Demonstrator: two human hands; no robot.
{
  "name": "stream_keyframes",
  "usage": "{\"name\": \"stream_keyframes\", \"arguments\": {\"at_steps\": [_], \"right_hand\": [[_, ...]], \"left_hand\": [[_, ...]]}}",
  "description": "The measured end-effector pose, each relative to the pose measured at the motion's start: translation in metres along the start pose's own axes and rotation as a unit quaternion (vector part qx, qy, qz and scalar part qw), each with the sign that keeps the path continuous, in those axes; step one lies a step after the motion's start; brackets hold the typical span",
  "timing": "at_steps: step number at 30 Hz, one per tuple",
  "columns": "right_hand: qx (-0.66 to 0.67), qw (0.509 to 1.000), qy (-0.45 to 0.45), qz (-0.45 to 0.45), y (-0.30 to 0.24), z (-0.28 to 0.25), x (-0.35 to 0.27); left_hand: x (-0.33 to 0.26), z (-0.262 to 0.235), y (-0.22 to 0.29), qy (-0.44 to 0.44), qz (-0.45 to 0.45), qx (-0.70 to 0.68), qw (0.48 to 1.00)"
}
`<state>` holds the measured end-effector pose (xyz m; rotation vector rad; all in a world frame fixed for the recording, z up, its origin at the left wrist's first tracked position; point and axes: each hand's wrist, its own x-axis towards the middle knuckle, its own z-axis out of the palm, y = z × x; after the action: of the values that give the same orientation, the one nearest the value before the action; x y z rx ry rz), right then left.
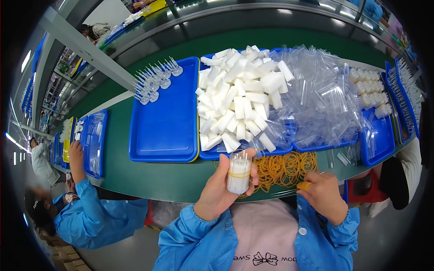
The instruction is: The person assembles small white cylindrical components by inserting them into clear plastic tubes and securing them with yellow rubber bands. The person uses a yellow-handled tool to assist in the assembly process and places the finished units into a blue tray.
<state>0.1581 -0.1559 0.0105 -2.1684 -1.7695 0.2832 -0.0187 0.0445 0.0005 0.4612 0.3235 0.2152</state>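
Note:
My left hand (217,187) is wrapped round a short bundle (238,174) of white foam in clear plastic, held upright. A yellow rubber band circles its middle, and thin clear points rise from its top. My right hand (326,194) is closed near the table's front edge, to the right. At its fingertips is a yellow-orange covering or band (304,185); I cannot tell whether anything else is pinched there. Between the hands lies a loose heap of yellow-orange rubber bands (287,169).
A blue tray (165,147) at left bears white discs with thin spikes (156,81). White foam blocks (242,90) and clear plastic sleeves (321,99) fill the middle trays. Another blue tray (377,153) holds white bundles (373,88). A co-worker in blue (101,217) sits at left.

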Motion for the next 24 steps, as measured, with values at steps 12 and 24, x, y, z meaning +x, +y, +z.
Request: {"name": "stream_keyframes", "arguments": {"at_steps": [12, 24], "right_hand": [[-0.060, 0.997, -0.036, 0.041, -0.004, 0.007, 0.009], [0.176, 0.967, 0.181, -0.040, -0.047, -0.010, 0.044]], "left_hand": [[-0.002, 0.001, -0.006, -0.019, -0.017, -0.001, 1.000], [0.004, 0.016, -0.021, -0.045, -0.117, -0.019, 0.992]]}}
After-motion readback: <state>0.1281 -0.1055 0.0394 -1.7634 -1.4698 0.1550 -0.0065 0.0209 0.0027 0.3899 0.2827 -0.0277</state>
